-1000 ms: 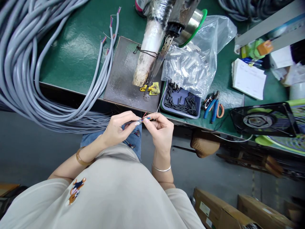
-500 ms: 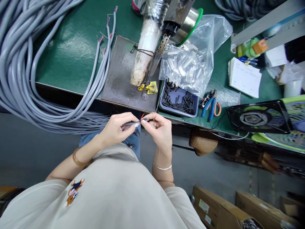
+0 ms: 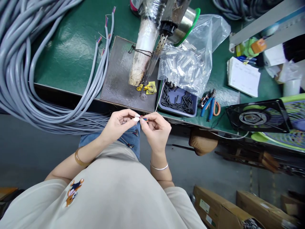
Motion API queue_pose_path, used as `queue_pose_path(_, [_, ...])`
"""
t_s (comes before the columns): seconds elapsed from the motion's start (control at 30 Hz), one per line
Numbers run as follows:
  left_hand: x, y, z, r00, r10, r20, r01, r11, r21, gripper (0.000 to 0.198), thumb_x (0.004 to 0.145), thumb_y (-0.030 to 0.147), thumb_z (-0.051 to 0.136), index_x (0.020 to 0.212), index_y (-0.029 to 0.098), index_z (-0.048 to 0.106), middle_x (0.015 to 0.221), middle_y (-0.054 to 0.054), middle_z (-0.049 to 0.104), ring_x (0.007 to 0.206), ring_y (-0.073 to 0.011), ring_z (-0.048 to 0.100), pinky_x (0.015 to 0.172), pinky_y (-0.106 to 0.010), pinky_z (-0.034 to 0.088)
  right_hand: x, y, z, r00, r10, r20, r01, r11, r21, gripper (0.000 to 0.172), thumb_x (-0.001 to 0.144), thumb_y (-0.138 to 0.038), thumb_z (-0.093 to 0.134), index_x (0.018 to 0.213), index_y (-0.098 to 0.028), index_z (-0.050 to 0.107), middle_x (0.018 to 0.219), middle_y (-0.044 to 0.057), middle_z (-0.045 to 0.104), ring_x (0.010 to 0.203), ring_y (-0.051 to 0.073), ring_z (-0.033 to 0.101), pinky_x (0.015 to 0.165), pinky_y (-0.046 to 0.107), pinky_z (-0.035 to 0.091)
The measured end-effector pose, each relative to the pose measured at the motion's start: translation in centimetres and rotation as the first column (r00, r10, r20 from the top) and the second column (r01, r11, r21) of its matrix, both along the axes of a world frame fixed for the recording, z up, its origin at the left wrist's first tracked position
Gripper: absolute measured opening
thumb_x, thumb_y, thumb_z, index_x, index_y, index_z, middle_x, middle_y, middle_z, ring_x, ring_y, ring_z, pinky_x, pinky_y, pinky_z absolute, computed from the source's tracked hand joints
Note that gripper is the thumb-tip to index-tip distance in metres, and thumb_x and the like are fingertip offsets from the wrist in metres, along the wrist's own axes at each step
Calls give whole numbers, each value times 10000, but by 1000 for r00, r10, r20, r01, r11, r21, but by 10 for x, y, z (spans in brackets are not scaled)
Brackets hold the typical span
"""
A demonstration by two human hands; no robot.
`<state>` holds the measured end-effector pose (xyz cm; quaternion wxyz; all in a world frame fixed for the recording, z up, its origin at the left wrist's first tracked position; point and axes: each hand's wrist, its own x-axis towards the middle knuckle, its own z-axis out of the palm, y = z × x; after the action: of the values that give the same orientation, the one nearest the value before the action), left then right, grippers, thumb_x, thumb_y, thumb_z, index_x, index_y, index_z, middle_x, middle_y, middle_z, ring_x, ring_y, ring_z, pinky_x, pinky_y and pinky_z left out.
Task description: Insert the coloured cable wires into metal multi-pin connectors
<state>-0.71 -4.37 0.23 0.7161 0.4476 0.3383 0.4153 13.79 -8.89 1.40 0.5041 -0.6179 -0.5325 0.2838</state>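
Close to the bench's front edge, both hands meet over my lap. My left hand (image 3: 120, 123) pinches the stripped end of a grey cable, mostly hidden behind its fingers. From that end come thin coloured wires (image 3: 144, 119), and my right hand (image 3: 156, 127) pinches them between thumb and forefinger. Its other fingers are curled in. Just beyond the hands lies a dark square board (image 3: 116, 76), with a soldering iron (image 3: 153, 62) slanting over it. A yellow clip and a small yellow sponge (image 3: 151, 87) rest under the iron's tip.
Thick grey cables (image 3: 21, 63) are heaped at left. A tray (image 3: 178, 100) of short black tubes stands beside the board, under a clear plastic bag (image 3: 188, 57). Blue-handled cutters (image 3: 209, 106), a black fan (image 3: 258, 116) and a notepad (image 3: 244, 76) are at right. Cardboard boxes (image 3: 219, 206) stand below.
My left fingers have shifted to the wires at the cable end, and the grey cable between them is now hidden. The right hand keeps its pinch on the wires. The view has shifted slightly.
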Motion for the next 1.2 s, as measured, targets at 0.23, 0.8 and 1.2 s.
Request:
queue_pose_path(0.23, [1,-3,3,984,111,-136,-84,978,190,161,774,287,756,762,158,661,713,-2,647,618,-89,581,583,-196,506,3,1,0,977,46,-209,-89,976,-199,180,826,-376,725,785,-200,712,603,-48,535,488,66,351,461,238,271])
queue_pose_path(0.8, [-5,-1,6,992,107,-71,-101,991,85,162,797,283,760,777,160,656,676,24,604,539,-60,495,510,-191,421,17,1,10,995,57,-78,-61,997,-48,302,951,-497,607,890,-221,713,650,-22,624,554,106,542,525,255,397])
queue_pose_path(1.2, [-4,-2,7,985,161,-61,-157,986,53,122,720,229,788,732,147,698,713,-1,658,631,-84,566,602,-183,481,9,5,11,999,-13,-39,15,998,54,314,962,-446,594,758,-213,643,580,-47,564,474,80,468,472,246,351])
